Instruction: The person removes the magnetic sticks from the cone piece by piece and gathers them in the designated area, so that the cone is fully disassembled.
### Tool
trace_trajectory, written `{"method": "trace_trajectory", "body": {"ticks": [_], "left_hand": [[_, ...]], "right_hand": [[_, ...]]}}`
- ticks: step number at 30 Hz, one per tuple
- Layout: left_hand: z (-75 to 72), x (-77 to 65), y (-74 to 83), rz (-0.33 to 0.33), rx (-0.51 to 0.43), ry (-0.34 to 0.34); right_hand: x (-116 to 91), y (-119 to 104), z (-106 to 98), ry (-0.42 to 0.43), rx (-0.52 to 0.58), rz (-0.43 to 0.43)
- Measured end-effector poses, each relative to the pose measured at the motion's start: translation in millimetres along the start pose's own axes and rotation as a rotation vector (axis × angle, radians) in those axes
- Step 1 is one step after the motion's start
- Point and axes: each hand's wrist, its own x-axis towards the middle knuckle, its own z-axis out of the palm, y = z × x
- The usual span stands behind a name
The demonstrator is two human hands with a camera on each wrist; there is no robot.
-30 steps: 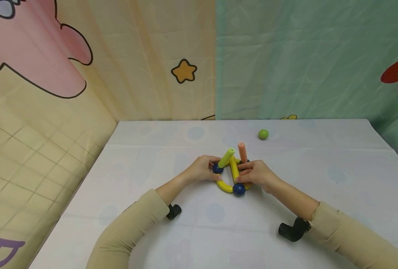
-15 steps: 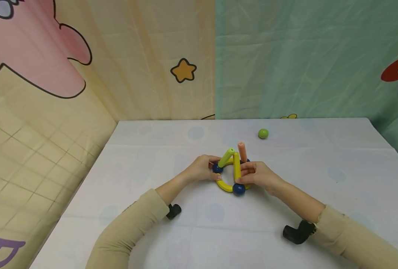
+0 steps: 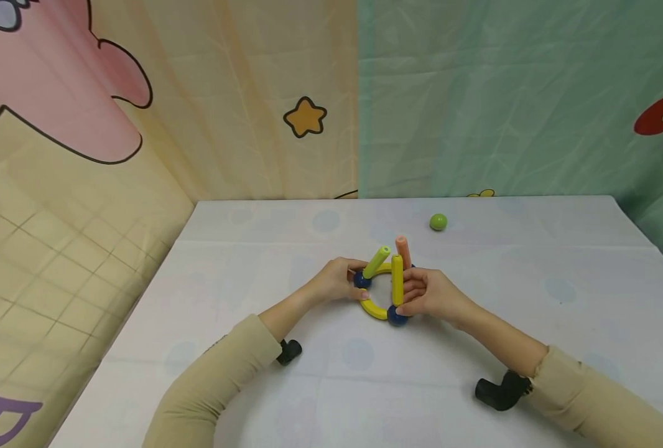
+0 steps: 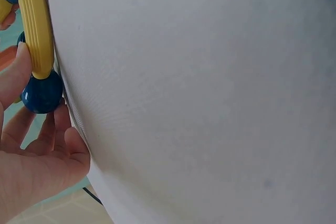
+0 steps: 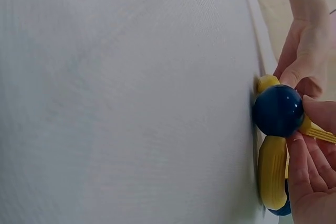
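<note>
A ring of yellow curved rods [image 3: 374, 310] and blue balls, magnetic building pieces, lies on the table. My left hand [image 3: 338, 280] grips it at the left ball [image 3: 362, 280], with the thumb by the curved rod [image 4: 37, 30] and fingertips at the ball [image 4: 42, 93]. A light green rod [image 3: 377, 262] slants up from that ball. My right hand [image 3: 435, 294] pinches the front blue ball [image 5: 278, 110] between thumb and fingers. A straight yellow rod [image 3: 397, 280] stands upright on this ball. Behind it an orange rod [image 3: 403, 251] rises from a ball mostly hidden by the right hand.
A loose green ball [image 3: 438, 222] lies near the back of the white-covered table [image 3: 264, 249]. Printed curtains [image 3: 432, 112] hang behind the table's far edge. Black wrist-worn devices [image 3: 502, 391] sit under both cuffs.
The straight yellow rod has swung from leaning left to upright on the front ball. My right thumb has come down from the rod onto that ball. My left hand has stayed in place.
</note>
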Motion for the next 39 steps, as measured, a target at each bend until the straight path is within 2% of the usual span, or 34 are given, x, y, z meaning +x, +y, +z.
{"method": "trace_trajectory", "body": {"ticks": [23,32,39], "left_hand": [[-1.8,2.0,1.3,-0.001,-0.002,0.001],[-0.8,1.9,0.8,-0.019,-0.023,-0.007],[-0.7,0.4,2.1,-0.027,-0.020,-0.005]], "right_hand": [[-0.1,2.6,-4.3,-0.066,-0.073,-0.099],[3.2,6.6,-6.4,-0.128,-0.113,-0.168],[2.6,9.4,-6.0,-0.161,-0.096,-0.202]]}}
